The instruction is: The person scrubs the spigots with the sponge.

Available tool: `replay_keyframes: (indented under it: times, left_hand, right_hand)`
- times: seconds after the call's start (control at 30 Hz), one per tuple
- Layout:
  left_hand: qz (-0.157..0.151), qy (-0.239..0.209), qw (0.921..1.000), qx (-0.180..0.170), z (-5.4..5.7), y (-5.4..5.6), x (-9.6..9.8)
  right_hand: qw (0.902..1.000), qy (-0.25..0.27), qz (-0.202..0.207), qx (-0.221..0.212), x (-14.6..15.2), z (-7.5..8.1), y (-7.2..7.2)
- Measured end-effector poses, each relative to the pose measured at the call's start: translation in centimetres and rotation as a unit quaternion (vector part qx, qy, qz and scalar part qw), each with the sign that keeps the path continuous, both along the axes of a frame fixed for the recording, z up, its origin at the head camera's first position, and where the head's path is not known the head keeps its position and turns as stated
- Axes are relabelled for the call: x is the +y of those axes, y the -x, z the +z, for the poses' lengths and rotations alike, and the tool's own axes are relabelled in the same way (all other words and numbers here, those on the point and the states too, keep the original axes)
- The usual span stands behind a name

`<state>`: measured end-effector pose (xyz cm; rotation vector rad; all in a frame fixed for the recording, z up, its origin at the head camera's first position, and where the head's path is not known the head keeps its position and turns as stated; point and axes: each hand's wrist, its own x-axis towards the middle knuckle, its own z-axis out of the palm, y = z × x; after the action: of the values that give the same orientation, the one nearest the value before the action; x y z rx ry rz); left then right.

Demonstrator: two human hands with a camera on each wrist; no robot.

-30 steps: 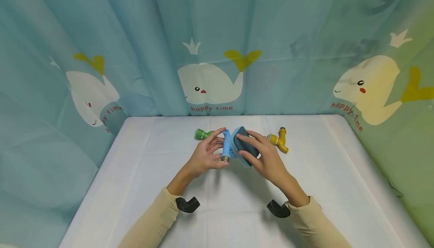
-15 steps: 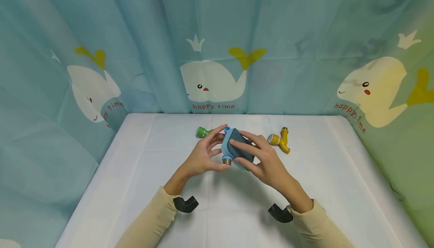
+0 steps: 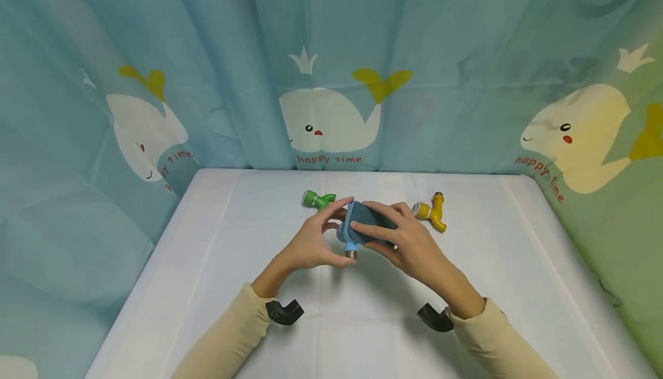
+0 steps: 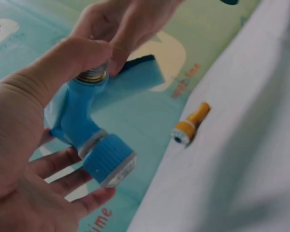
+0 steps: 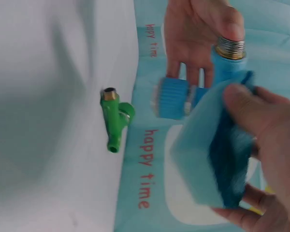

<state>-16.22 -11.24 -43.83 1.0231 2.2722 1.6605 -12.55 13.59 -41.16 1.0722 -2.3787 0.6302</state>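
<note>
A blue tap with a metal threaded end is held by my left hand, thumb on the thread and a finger at its other end. My right hand grips a sponge, light blue with a dark scouring side, and holds it against the tap. In the head view the sponge hides most of the tap's body. The tap's ribbed round knob shows in the right wrist view, beside the sponge's pale face.
A green tap lies on the white table behind my left hand. To the right, beyond my right hand, lies a yellow tap. A blue curtain printed with whales closes off the table's far edge.
The sponge has moved left onto the tap and now covers most of it. The tap has turned in my left hand, its threaded end pointing towards me.
</note>
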Motion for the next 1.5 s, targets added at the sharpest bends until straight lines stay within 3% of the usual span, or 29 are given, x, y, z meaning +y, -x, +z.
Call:
replay_keyframes:
  times: [0.1,0.3,0.37,0.47,0.53,0.67,0.83,1.07,1.27,1.37,1.5]
  left_hand:
    - [0.014,0.020,0.9997,0.003,0.0,0.0,0.0]
    - [0.020,0.020,0.9994,0.021,-0.1,0.0,0.2]
    - [0.030,0.021,0.9987,0.035,-0.3,-0.1,0.5]
    - [0.064,0.033,0.9955,0.062,-0.7,-0.2,0.9]
    - [0.091,0.049,0.9906,0.090,-1.0,-0.3,1.2]
    - [0.129,0.072,0.9765,0.156,-1.2,-0.5,1.7]
    - [0.133,0.084,0.9672,0.199,-1.1,-0.9,2.3]
    - [0.141,0.117,0.9568,0.226,-1.4,-0.9,2.2]
    - [0.147,0.128,0.9486,0.250,-1.6,-0.9,2.7]
    - [0.139,0.129,0.9528,0.237,-1.3,-0.8,2.6]
    - [0.146,0.124,0.9632,0.189,-1.0,-0.4,1.8]
  right_hand:
    - [0.9997,-0.013,-0.016,0.009,0.0,0.2,0.0]
    - [0.9999,-0.008,0.006,0.011,0.4,0.1,-0.2]
    - [0.9997,-0.014,-0.014,0.014,0.4,-0.2,-0.1]
    - [0.9982,0.026,-0.051,-0.020,0.5,-0.7,-0.1]
    - [0.9927,0.072,-0.066,-0.071,0.3,-1.0,-0.4]
    - [0.9720,0.148,-0.090,-0.159,-0.5,-1.4,-0.5]
    - [0.9573,0.179,-0.141,-0.178,-1.6,-1.6,0.3]
    - [0.9675,0.113,-0.106,-0.200,-0.9,-1.7,0.2]
    - [0.9542,0.160,-0.147,-0.205,-1.2,-2.3,0.7]
    - [0.9570,0.155,-0.121,-0.213,-1.0,-2.5,0.8]
    - [0.9714,0.092,-0.046,-0.214,0.0,-2.3,0.6]
